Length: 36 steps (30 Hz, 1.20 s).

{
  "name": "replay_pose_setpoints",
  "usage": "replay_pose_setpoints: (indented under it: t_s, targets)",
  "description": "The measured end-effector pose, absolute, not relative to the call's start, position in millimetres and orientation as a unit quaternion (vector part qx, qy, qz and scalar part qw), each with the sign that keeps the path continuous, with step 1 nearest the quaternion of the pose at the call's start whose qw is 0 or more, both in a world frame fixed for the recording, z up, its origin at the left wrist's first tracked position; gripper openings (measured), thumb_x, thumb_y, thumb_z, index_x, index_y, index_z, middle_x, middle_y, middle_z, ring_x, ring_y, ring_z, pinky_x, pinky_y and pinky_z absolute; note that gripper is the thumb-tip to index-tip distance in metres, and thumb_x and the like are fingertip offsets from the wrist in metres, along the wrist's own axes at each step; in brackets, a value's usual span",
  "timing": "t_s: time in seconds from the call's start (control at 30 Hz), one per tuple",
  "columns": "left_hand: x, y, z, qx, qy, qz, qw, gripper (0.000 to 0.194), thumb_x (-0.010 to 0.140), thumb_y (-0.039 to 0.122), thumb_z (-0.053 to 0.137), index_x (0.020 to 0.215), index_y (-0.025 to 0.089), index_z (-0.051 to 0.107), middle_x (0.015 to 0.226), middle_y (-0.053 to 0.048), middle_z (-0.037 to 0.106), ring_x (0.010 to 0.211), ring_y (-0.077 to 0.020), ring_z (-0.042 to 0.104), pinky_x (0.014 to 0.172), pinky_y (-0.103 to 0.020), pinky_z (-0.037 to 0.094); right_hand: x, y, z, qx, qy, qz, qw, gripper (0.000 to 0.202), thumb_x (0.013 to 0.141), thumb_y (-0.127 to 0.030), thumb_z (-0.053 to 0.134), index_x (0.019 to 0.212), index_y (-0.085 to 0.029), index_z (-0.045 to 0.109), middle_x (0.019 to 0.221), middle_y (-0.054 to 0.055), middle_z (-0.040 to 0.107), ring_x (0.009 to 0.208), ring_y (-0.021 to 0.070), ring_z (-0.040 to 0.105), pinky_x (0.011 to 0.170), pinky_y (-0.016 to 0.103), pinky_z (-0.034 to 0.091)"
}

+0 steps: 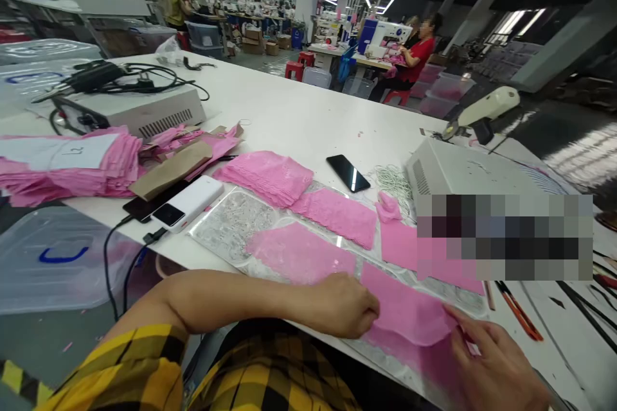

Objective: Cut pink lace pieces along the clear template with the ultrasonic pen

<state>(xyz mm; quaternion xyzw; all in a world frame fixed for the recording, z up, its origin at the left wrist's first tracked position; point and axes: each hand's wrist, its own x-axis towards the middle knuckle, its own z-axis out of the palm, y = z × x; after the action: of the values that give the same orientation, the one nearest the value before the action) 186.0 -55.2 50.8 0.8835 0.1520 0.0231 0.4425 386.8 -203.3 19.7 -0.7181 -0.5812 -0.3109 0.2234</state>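
Both hands are at a sheer pink fabric piece (409,308) near the table's front edge. My left hand (344,305) is closed at its left end, fingers curled down over the edge and fingertips partly hidden. At the opposite end my right hand (496,359) pinches the corner, which is slightly raised. More pink fabric shows beneath, over a clear patterned sheet (226,225). To the left lies a flat pink lace piece (303,253). Behind are a stack of pink lace pieces (267,176), a smaller lace stack (337,215) and plain pink pieces (398,244).
A black phone (348,173) and white cord (393,183) lie behind the fabric. Left are a white power bank (187,203), a labelled pink bundle (72,164) and a grey box (159,109) with cables. Orange-handled snips (520,311) lie right. A person in red (421,54) sits beyond.
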Motion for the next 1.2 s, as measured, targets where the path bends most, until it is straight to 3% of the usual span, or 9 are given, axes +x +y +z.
replay_pose_setpoints:
  t_s: [0.13,0.27,0.37,0.43,0.53,0.67,0.87,1.03,1.2]
  targets:
    - [175.8,-35.4,52.3,0.76,0.238,0.068,0.6,0.02,0.082,0.015,0.05,0.088,0.014,0.069,0.089,-0.007,0.073,0.084,-0.0191,0.068,0.084,-0.033,0.052,350.9,-146.4,48.1,-0.647,-0.653,-0.282,0.275,0.02,0.09,-0.015,0.052,0.099,-0.019,0.07,0.074,0.0,0.063,0.063,0.0095,0.057,0.056,0.022,0.043]
    - [143.5,-0.9,51.5,0.657,0.314,0.108,0.676,0.045,0.094,0.045,0.034,0.094,0.01,0.062,0.089,-0.01,0.07,0.076,-0.016,0.068,0.073,-0.031,0.056,298.2,-90.5,59.0,-0.543,-0.756,-0.152,0.334,0.021,0.091,-0.015,0.052,0.099,-0.02,0.07,0.087,0.004,0.068,0.077,0.0122,0.063,0.068,0.024,0.053]
    - [112.7,19.2,49.4,0.601,0.364,0.132,0.699,0.07,0.088,0.072,0.024,0.091,0.011,0.059,0.082,-0.011,0.067,0.071,-0.0173,0.066,0.069,-0.034,0.057,261.7,-64.6,57.9,-0.457,-0.813,-0.074,0.352,0.022,0.09,-0.011,0.052,0.101,-0.02,0.07,0.092,0.005,0.07,0.083,0.014,0.065,0.072,0.027,0.056]
    - [96.6,25.2,47.4,0.586,0.393,0.136,0.696,0.074,0.085,0.077,0.026,0.091,0.011,0.058,0.079,-0.011,0.066,0.067,-0.018,0.065,0.064,-0.034,0.056,250.0,-58.0,57.8,-0.425,-0.829,-0.008,0.362,0.025,0.09,-0.011,0.053,0.108,-0.02,0.068,0.1,0.005,0.071,0.092,0.0147,0.066,0.078,0.029,0.057]
    - [85.0,25.6,44.9,0.6,0.419,0.121,0.671,0.055,0.085,0.062,0.044,0.088,0.01,0.062,0.078,-0.009,0.067,0.067,-0.0188,0.064,0.059,-0.031,0.052,261.9,-62.0,58.2,-0.472,-0.787,0.069,0.392,0.026,0.09,-0.015,0.054,0.113,-0.022,0.065,0.103,0.005,0.071,0.094,0.0137,0.067,0.081,0.028,0.058]
    - [85.9,22.5,47.1,0.673,0.438,0.12,0.584,0.025,0.072,0.03,0.065,0.092,0.013,0.068,0.083,-0.005,0.068,0.079,-0.0205,0.063,0.064,-0.027,0.049,311.2,-83.5,49.6,-0.636,-0.679,0.096,0.353,0.016,0.087,-0.032,0.058,0.091,-0.023,0.07,0.082,0.002,0.07,0.06,0.0115,0.06,0.054,0.024,0.053]
    - [91.3,24.7,53.8,0.77,0.421,0.103,0.468,0.038,0.074,0.012,0.056,0.109,0.016,0.068,0.091,-0.005,0.07,0.087,-0.0206,0.064,0.07,-0.026,0.049,343.5,-112.6,28.5,-0.741,-0.594,0.141,0.28,0.031,0.083,-0.049,0.054,0.083,-0.022,0.069,0.077,0.003,0.068,0.061,0.0154,0.059,0.059,0.029,0.05]
    - [96.3,28.2,53.8,0.824,0.401,0.096,0.388,0.038,0.079,0.009,0.051,0.112,0.016,0.068,0.094,-0.005,0.072,0.085,-0.0196,0.066,0.071,-0.026,0.052,328.0,-108.8,25.8,-0.729,-0.603,0.151,0.286,0.029,0.084,-0.046,0.053,0.09,-0.023,0.07,0.08,0.002,0.067,0.063,0.0142,0.058,0.061,0.028,0.049]
    - [89.2,34.0,59.2,0.867,0.391,0.096,0.294,0.047,0.077,0.0,0.045,0.116,0.016,0.067,0.107,-0.007,0.07,0.097,-0.022,0.066,0.085,-0.033,0.053,318.9,-107.5,21.6,-0.719,-0.63,0.138,0.259,0.027,0.087,-0.044,0.052,0.092,-0.025,0.07,0.091,0.002,0.068,0.07,0.0135,0.064,0.063,0.026,0.051]
